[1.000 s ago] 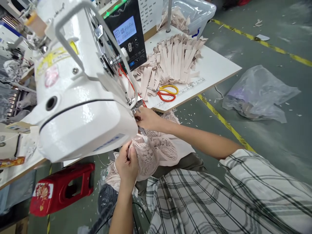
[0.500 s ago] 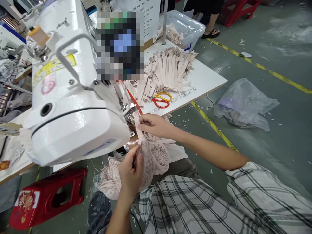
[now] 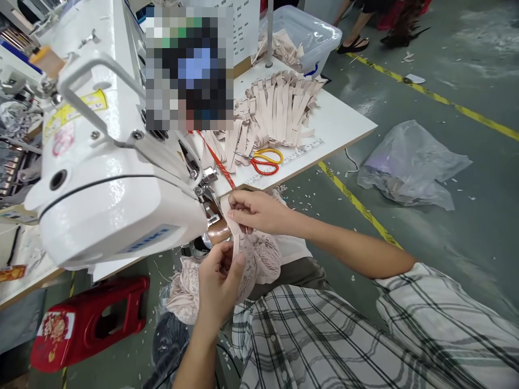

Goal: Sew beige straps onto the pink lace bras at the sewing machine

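Note:
A pale pink fabric strap (image 3: pixel 227 216) runs beside the needle area of a white sewing machine (image 3: pixel 121 216). My right hand (image 3: pixel 259 210) pinches its upper part between thumb and fingers. Lower down, my left hand (image 3: pixel 219 273) is closed on the strap's other part, thumb against the fingers. Below both hands, a pale pink lace bra (image 3: pixel 259 256) hangs bunched over my lap; how the strap joins it is partly hidden by my fingers. A red ribbon (image 3: pixel 217 159) slants from the machine toward my right hand.
Scissors with yellow and red handles (image 3: pixel 263 161) lie on the white table (image 3: pixel 344 124) by many cut pink straps (image 3: pixel 279 108). Behind stands a clear plastic bin (image 3: pixel 320 40). A red stool (image 3: pixel 89 324) is at lower left, a plastic bag (image 3: pixel 409 162) on the floor.
The view has shifted slightly, so the machine sits further left. Both hands keep their hold, and the strap has come a little away from the needle area. A person's feet at the back have moved.

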The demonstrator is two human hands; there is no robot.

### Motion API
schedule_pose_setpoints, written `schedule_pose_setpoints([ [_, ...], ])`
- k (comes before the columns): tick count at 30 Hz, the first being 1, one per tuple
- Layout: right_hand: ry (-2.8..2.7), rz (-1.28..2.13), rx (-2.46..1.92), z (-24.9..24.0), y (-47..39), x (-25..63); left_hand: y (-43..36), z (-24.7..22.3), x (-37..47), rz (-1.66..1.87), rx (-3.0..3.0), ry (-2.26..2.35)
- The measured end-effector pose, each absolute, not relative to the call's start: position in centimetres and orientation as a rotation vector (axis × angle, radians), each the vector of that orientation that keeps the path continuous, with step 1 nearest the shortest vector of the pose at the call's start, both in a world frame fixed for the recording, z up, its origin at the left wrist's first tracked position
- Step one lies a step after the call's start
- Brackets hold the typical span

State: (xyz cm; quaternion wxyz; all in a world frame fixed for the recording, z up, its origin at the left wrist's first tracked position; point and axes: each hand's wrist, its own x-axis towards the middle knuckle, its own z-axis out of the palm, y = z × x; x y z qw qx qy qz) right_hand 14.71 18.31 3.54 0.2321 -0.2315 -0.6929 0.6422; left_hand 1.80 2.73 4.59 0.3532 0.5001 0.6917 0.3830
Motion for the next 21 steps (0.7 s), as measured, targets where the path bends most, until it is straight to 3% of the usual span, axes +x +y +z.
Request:
schedule_pose_setpoints([
  [7,-2.030,1.564,-0.638,4.5,17.6,15.2,3.7,4.8,2.2,1.004,1.118,1.721],
  [21,-1.956,1.750,-0.603,3.9,17.6,14.9,3.4,3.7,1.9,1.123,0.933,1.647],
])
